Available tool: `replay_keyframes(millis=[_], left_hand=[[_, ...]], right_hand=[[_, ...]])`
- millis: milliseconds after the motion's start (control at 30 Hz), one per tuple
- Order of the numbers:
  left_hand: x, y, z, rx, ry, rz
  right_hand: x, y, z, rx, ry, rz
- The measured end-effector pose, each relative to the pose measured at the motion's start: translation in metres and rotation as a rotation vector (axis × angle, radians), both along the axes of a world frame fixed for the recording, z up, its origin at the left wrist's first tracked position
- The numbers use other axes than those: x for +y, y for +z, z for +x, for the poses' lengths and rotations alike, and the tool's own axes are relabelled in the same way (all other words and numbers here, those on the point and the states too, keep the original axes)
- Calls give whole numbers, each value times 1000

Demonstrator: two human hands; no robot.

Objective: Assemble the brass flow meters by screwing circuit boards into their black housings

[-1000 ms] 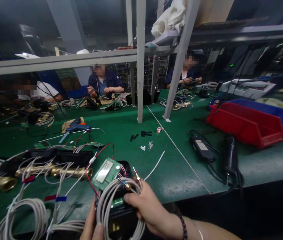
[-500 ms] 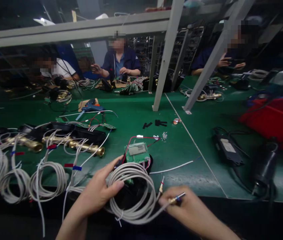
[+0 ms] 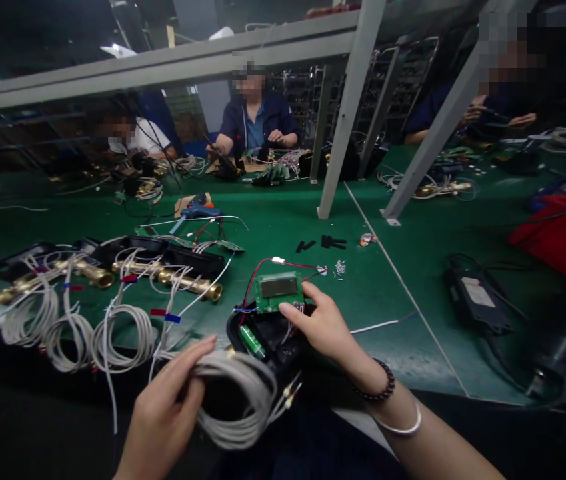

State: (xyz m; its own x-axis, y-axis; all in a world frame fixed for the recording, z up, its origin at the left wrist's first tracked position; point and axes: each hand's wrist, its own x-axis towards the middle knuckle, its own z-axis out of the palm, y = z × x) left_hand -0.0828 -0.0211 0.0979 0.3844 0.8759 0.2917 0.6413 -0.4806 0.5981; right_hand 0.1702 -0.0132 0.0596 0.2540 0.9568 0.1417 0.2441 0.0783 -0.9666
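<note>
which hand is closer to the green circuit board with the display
Right. The right hand touches the green circuit board at its lower right corner; the left hand is lower left, gripping the grey cable coil.

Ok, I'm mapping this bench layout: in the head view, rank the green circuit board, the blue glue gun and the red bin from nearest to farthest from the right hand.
1. Green circuit board with a display: touching the right hand, just left of its fingers.
2. Blue glue gun: farther back on the green mat, to the left.
3. Red plastic bin: far right edge.
</note>
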Motion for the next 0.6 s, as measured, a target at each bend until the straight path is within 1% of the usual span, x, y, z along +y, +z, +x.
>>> replay_keyframes(millis=[33, 67, 100, 167, 200, 233, 267, 333, 367, 400, 433, 467, 500, 567, 600], left_hand=[[-5, -1, -11, -38, 35, -26], [-7, -1, -24, -53, 39, -66], [-7, -1, -37, -38, 8, -110], [-3, -1, -60, 73, -130, -188], [0, -1, -68, 137, -195, -193], [2, -1, -72, 182, -221, -175], [4, -1, -72, 195, -201, -132], [5, 1, -56, 148, -75, -26], [4, 1, -41, 110, -14, 7], [2, 1, -23, 76, 10, 23], [-1, 0, -4, 63, -10, 35], [-3, -2, 14, 64, -73, 26], [-5, -4, 31, 57, -102, 22], [-6, -11, 55, 59, -105, 18], [-5, -14, 62, 56, -96, 18]], right_hand=[[-2, 0, 0, -13, -22, 2], [-4, 0, 0, -21, -38, 7], [-5, 1, 0, -30, -49, 15], [-7, 4, -1, -55, -60, 38], [-8, 6, -2, -76, -64, 51], [-9, 8, -3, -102, -67, 66], [-9, 10, -4, -129, -66, 82], [-10, 13, -6, -182, -56, 111], [-11, 14, -7, -201, -46, 120], [-11, 14, -7, -209, -38, 131], [-12, 15, -7, -211, -32, 148], [-12, 15, -7, -212, -31, 167], [-12, 16, -6, -210, -34, 190], [-14, 21, -4, -170, -27, 235], [-15, 25, -3, -127, 6, 251]])
